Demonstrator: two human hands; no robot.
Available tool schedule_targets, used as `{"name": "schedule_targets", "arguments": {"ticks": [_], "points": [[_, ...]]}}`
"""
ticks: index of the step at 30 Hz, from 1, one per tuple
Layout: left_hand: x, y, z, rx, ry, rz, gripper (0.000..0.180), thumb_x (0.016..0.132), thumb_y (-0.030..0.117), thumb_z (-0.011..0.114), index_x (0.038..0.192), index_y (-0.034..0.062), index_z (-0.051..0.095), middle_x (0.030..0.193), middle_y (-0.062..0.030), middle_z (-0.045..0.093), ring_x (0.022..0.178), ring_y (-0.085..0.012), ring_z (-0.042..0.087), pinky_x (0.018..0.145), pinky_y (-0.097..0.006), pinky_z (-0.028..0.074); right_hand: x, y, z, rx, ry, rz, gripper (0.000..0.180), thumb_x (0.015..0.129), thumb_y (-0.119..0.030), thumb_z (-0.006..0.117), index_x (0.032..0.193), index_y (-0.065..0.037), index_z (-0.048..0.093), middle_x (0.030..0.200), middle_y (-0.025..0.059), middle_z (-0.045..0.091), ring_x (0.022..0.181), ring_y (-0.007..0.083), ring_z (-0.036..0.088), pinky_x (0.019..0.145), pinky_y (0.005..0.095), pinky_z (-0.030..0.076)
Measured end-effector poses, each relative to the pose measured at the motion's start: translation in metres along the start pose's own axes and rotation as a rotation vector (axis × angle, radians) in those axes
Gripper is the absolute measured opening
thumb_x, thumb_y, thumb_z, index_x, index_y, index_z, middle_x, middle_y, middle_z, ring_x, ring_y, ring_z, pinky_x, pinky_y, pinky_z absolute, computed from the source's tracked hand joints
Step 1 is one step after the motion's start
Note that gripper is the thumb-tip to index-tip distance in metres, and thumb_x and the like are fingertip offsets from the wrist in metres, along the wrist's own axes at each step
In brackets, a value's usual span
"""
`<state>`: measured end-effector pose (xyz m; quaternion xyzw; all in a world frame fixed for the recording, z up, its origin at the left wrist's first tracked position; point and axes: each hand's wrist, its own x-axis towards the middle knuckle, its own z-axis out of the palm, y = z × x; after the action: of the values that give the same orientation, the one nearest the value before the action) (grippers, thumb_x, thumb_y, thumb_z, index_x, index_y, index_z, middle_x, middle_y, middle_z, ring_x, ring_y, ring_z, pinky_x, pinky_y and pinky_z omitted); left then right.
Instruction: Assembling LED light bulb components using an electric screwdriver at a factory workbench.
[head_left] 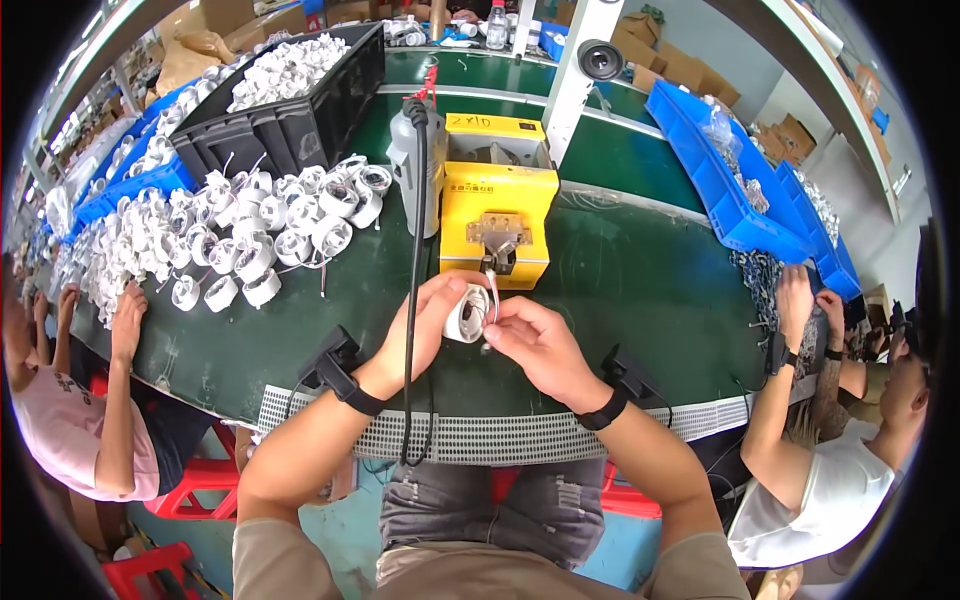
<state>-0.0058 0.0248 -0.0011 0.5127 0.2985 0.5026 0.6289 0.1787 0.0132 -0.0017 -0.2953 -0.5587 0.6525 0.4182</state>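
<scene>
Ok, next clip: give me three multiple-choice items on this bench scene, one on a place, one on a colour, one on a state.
1. Where does the pile of white parts lie, seen from the yellow machine?
A. To its left
B. To its right
C. On top of it

2. What colour is the crate behind the pile?
A. Red
B. Black
C. White

3. How is the white part in front of the machine held?
A. Lying loose on the belt
B. In the left hand, with the right hand at its wires
C. In the right hand alone

Answers: 1 A, the pile spreads over the belt left of the machine. 2 B, the crate's walls are black, with white parts heaped inside. 3 B, the left hand's fingers wrap the part while the right hand's fingertips pinch the thin wires beside it.
</scene>
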Motion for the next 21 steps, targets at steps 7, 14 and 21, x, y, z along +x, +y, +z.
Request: {"name": "schedule_targets", "arguments": {"ticks": [7,14,21], "points": [[0.003,0.010,-0.001,-0.398,0.000,-0.401,0.046,0.102,0.035,0.030,0.113,-0.0005,0.058,0.097,-0.0098,0.066,0.083,-0.0171,0.062,0.071,-0.028,0.048,-0.005,-0.009,0.000,-0.255,0.046,-0.142,0.018,0.094,-0.012,0.058,0.086,0.003,0.063,0.084,0.0024,0.057,0.075,0.0076,0.053,0.066,0.0232,0.043],[0.002,0.009,0.002,-0.316,-0.025,-0.465,0.052,0.104,0.039,0.026,0.112,-0.0006,0.059,0.088,-0.0095,0.066,0.071,-0.0173,0.063,0.057,-0.026,0.049,-0.003,-0.013,-0.005,-0.544,-0.026,-0.170,0.018,0.089,-0.012,0.062,0.077,0.002,0.065,0.075,0.0023,0.049,0.066,0.0102,0.049,0.059,0.0254,0.038],[0.002,0.003,0.000,-0.228,-0.042,-0.451,0.053,0.104,0.041,0.025,0.113,0.0006,0.058,0.086,-0.0077,0.066,0.069,-0.0158,0.064,0.053,-0.024,0.049,0.001,-0.016,-0.012,-0.733,-0.119,-0.232,0.011,0.083,-0.013,0.068,0.081,-0.002,0.070,0.078,0.0025,0.050,0.073,0.0138,0.051,0.063,0.0285,0.041]]}}
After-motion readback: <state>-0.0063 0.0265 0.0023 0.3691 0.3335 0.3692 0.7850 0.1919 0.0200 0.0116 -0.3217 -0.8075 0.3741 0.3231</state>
